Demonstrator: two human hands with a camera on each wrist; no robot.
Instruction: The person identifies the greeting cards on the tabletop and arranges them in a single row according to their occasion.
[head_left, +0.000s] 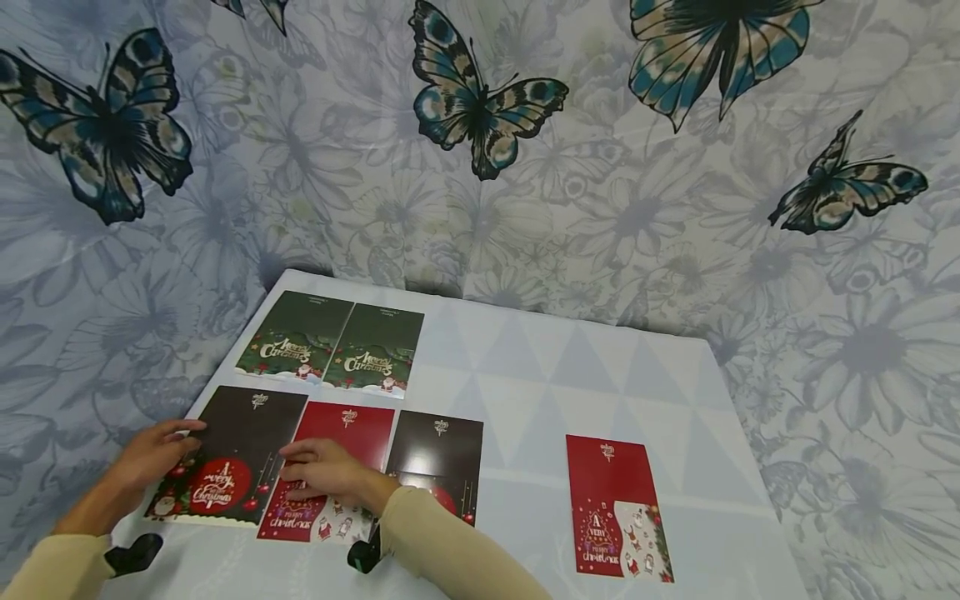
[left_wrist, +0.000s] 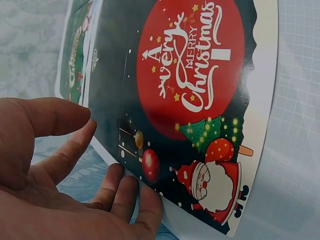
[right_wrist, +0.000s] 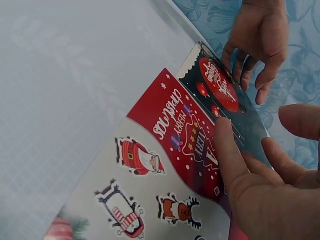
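A dark Christmas card [head_left: 251, 429] with a red ornament lies at the left edge of the table. My left hand [head_left: 153, 457] is beside it, and in the left wrist view its lower fingertips [left_wrist: 150, 200] touch the card's side edge. To the right lies a red Christmas card [head_left: 352, 429], printed with a Santa, a penguin and a reindeer. Reaching across that red card is my right hand [head_left: 330, 473], its fingers extended near the seam with the dark card. In the right wrist view the index finger [right_wrist: 227, 145] rests on or just over the seam.
Another dark card [head_left: 442, 446], partly covered by my right forearm, adjoins the red one. Two green cards [head_left: 300, 325] lie side by side behind. A separate red card [head_left: 607, 475] is at the right of the white table [head_left: 525, 500]. A butterfly-patterned cloth [head_left: 480, 225] hangs behind.
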